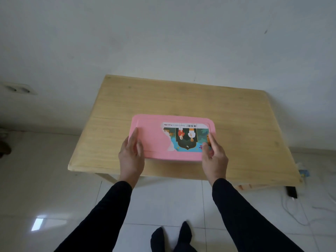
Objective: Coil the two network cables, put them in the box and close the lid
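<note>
A pink lid [154, 139] with a partly torn colourful sticker lies flat over the box on the wooden table [181, 100]. The box under it is hidden, and no network cables are in view. My left hand [131, 154] rests on the lid's near left corner, fingers stretched along its left edge. My right hand [214, 153] holds the near right corner, thumb on top over the sticker. Both hands press or grip the lid's edges.
The low table stands against a white wall on a white tiled floor. A wall socket [18, 89] is at the left. White cords and a black plug [291, 192] lie on the floor at the right. My feet [172, 237] are below.
</note>
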### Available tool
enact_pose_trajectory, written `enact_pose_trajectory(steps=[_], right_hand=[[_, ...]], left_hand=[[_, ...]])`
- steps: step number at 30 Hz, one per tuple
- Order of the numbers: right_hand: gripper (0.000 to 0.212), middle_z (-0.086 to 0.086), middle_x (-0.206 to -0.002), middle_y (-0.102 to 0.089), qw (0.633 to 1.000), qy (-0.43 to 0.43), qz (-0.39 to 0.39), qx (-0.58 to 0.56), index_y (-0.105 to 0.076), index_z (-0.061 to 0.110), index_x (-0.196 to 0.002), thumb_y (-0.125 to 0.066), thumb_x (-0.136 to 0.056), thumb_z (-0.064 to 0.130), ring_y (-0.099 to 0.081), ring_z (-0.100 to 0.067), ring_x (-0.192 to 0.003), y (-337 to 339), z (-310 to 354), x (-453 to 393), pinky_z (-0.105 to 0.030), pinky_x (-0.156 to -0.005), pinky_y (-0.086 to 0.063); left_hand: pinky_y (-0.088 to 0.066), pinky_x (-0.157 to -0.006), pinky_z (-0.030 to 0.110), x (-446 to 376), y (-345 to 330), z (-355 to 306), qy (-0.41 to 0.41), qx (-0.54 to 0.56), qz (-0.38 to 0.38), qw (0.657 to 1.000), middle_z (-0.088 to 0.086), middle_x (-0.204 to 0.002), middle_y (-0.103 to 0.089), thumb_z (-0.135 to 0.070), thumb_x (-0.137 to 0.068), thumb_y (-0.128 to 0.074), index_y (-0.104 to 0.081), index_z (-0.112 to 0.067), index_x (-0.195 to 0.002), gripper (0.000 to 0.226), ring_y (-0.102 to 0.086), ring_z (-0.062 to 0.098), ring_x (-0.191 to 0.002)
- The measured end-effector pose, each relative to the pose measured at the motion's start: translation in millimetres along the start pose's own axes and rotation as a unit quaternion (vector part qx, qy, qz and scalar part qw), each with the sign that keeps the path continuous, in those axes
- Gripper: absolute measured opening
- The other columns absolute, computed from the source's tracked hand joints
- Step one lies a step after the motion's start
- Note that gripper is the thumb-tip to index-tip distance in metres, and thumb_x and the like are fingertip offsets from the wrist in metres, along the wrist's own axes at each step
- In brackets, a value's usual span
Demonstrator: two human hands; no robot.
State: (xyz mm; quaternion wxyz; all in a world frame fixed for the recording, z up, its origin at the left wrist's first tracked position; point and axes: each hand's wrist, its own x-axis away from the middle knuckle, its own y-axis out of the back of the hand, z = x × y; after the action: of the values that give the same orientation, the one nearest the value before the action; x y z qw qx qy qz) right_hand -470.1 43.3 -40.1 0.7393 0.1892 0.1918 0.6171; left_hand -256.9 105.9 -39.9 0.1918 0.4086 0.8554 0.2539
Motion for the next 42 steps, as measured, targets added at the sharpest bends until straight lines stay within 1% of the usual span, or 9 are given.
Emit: enact_pose_trajectory(steps=[3, 8, 13, 20, 22, 26, 34, 39, 42], right_hand=[[0.039, -0.012, -0.105, -0.062, 1.0, 0.008, 0.003, 0.009, -0.053, 0.026, -0.13, -0.053, -0.09, 0.024, -0.055, -0.019, -0.086, -6.3, 5.1, -17.0, -0.02, -0.086, -0.038], [0.04, -0.012, -0.103, -0.062, 1.0, 0.019, -0.001, 0.018, -0.051, 0.024, -0.131, -0.052, -0.091, 0.022, -0.05, -0.016, -0.085, -20.3, 16.1, -65.5, -0.011, -0.08, -0.031], [0.041, -0.013, -0.105, -0.063, 0.999, 0.033, 0.0, 0.02, -0.05, 0.024, -0.132, -0.052, -0.091, 0.021, -0.056, -0.022, -0.092, -37.2, 25.8, -131.0, -0.016, -0.086, -0.035], [0.041, -0.013, -0.103, -0.063, 0.999, 0.033, 0.019, 0.031, -0.05, 0.025, -0.132, -0.052, -0.091, 0.021, -0.053, -0.017, -0.087, -68.3, 27.9, -213.4, -0.016, -0.085, -0.035], [0.041, -0.014, -0.103, -0.063, 0.999, 0.039, 0.015, 0.033, -0.051, 0.023, -0.131, -0.053, -0.091, 0.021, -0.055, -0.021, -0.088, -74.7, 29.2, -227.0, -0.018, -0.085, -0.036], [0.041, -0.015, -0.104, -0.062, 0.998, 0.039, 0.017, 0.035, -0.051, 0.022, -0.131, -0.053, -0.091, 0.019, -0.058, -0.026, -0.092, -80.2, 32.1, -241.4, -0.019, -0.087, -0.036], [0.04, -0.017, -0.104, -0.06, 0.998, 0.035, 0.001, 0.051, -0.051, 0.02, -0.131, -0.054, -0.091, 0.017, -0.049, -0.016, -0.083, -89.2, 34.9, -247.8, -0.01, -0.079, -0.031], [0.042, -0.015, -0.113, -0.06, 0.997, 0.004, 0.039, 0.068, -0.047, 0.026, -0.134, -0.049, -0.092, 0.023, -0.055, -0.025, -0.102, -86.0, 37.9, -245.9, -0.024, -0.09, -0.036], [0.049, -0.015, -0.122, -0.054, 0.996, 0.015, 0.059, 0.071, -0.037, 0.032, -0.138, -0.037, -0.09, 0.04, -0.048, -0.027, -0.116, -79.3, 42.0, -246.8, -0.034, -0.097, -0.039]], left_hand=[[-0.029, -0.079, 0.013, -20.7, -5.1, -4.6, 0.003, 0.0, -0.001, 1.0, 0.018, -0.118, -0.058, -0.013, -0.096, -0.041, -0.047, -0.017, -0.137, 0.041, -0.055, 0.03, -0.103], [-0.029, -0.081, 0.012, -71.2, -21.8, -18.9, -0.013, 0.007, -0.01, 1.0, 0.016, -0.118, -0.058, -0.016, -0.097, -0.04, -0.047, -0.017, -0.137, 0.04, -0.055, 0.028, -0.103], [-0.029, -0.08, 0.011, -127.5, -52.4, -32.4, -0.015, 0.016, -0.022, 1.0, 0.015, -0.116, -0.058, -0.017, -0.097, -0.041, -0.048, -0.018, -0.136, 0.04, -0.055, 0.027, -0.102], [-0.03, -0.081, 0.013, -196.4, -96.1, -36.7, 0.0, 0.004, -0.023, 1.0, 0.015, -0.115, -0.059, -0.017, -0.097, -0.041, -0.047, -0.018, -0.136, 0.04, -0.056, 0.027, -0.102], [-0.03, -0.081, 0.013, -210.5, -103.3, -37.2, 0.002, 0.0, -0.027, 1.0, 0.016, -0.116, -0.059, -0.019, -0.097, -0.041, -0.048, -0.018, -0.136, 0.039, -0.056, 0.028, -0.103], [-0.037, -0.087, 0.025, -226.5, -110.8, -38.4, 0.005, -0.01, -0.025, 1.0, 0.02, -0.118, -0.058, -0.017, -0.096, -0.042, -0.049, -0.015, -0.135, 0.039, -0.056, 0.034, -0.105], [-0.029, -0.09, 0.015, -244.3, -108.6, -38.8, 0.004, 0.02, 0.014, 1.0, 0.018, -0.131, -0.049, -0.013, -0.097, -0.037, -0.044, -0.018, -0.138, 0.042, -0.05, 0.028, -0.115], [-0.028, -0.094, 0.019, -246.0, -92.5, -37.7, -0.02, -0.007, 0.126, 0.992, 0.019, -0.14, -0.036, -0.022, -0.099, -0.035, -0.028, -0.021, -0.145, 0.046, -0.042, 0.029, -0.123], [-0.029, -0.106, 0.035, -244.4, -82.9, -37.3, -0.038, -0.016, 0.104, 0.994, 0.021, -0.147, -0.023, -0.032, -0.098, -0.034, -0.022, -0.021, -0.146, 0.051, -0.031, 0.032, -0.132]])
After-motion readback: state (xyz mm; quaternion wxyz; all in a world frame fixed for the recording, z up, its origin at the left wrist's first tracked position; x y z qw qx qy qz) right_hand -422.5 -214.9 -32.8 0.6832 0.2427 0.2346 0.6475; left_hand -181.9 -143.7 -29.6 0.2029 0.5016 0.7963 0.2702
